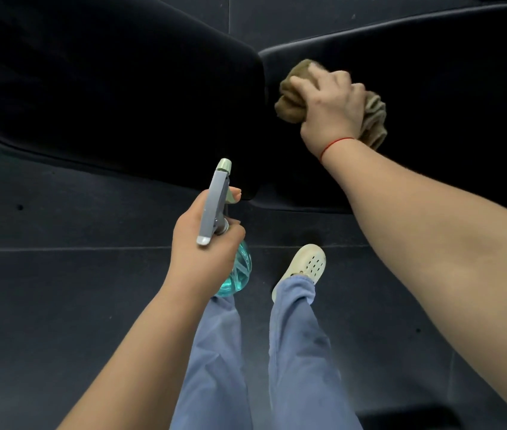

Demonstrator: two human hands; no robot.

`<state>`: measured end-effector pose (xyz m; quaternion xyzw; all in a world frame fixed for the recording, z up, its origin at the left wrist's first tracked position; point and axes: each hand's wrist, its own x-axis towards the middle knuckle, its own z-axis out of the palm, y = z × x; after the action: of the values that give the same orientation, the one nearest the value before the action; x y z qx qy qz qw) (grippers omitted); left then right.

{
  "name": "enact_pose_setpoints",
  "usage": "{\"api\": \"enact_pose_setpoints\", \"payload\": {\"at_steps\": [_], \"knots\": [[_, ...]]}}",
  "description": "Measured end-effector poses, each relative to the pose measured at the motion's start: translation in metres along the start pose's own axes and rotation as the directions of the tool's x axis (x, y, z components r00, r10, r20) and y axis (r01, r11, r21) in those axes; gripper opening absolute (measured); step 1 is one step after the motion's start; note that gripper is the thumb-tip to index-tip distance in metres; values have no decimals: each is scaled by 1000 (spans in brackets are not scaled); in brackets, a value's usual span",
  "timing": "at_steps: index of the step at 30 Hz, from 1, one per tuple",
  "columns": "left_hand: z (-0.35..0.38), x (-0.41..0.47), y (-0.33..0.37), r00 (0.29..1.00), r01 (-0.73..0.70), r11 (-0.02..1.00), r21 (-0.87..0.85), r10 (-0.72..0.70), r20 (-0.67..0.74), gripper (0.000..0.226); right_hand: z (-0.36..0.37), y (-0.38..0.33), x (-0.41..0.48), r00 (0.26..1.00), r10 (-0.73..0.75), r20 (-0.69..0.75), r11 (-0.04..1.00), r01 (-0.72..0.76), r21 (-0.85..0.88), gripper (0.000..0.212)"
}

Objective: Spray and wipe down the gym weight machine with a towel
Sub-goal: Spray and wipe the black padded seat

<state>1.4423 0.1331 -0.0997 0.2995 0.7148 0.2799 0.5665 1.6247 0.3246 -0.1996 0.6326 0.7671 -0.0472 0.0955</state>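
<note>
My left hand [205,246] grips the one spray bottle [215,197], its nozzle toward the near edge of the left pad [106,72]. My right hand [331,110] clutches the one bunched towel [289,97] against the right pad [447,88], by its left edge. Two black pads in all.

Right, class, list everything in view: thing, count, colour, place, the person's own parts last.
left pad: one, black, upper left
right pad: one, black, upper right
towel: one, brown, bunched on the right pad
spray bottle: one, grey head, teal body, centre
floor mats: several, dark, below
shoe: one, cream, lower centre
trousers: one pair, blue, bottom
wrist string: one, red, right wrist
left hand: one, grips the bottle
right hand: one, grips the towel
</note>
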Motion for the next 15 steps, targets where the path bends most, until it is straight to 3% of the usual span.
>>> {"api": "enact_pose_setpoints", "payload": {"at_steps": [5, 8, 12, 15], "knots": [[10, -10, 4, 1000, 9, 1000, -21, -9, -1, 42, 2, -11, -40, 949, -287, 132, 957, 279, 76, 32], [13, -14, 10, 1000, -11, 999, -34, 11, 4, 42, 9, -17, -90, 886, -418, 202, 908, 407, 95, 34], [17, -11, 14, 1000, -30, 999, -35, 30, -7, 40, 12, -14, -121, 716, -581, 386, 803, 582, 130, 34], [17, -8, 13, 999, -44, 998, -47, 43, -22, 41, 4, -10, -107, 741, -573, 350, 813, 569, 125, 39]]}}
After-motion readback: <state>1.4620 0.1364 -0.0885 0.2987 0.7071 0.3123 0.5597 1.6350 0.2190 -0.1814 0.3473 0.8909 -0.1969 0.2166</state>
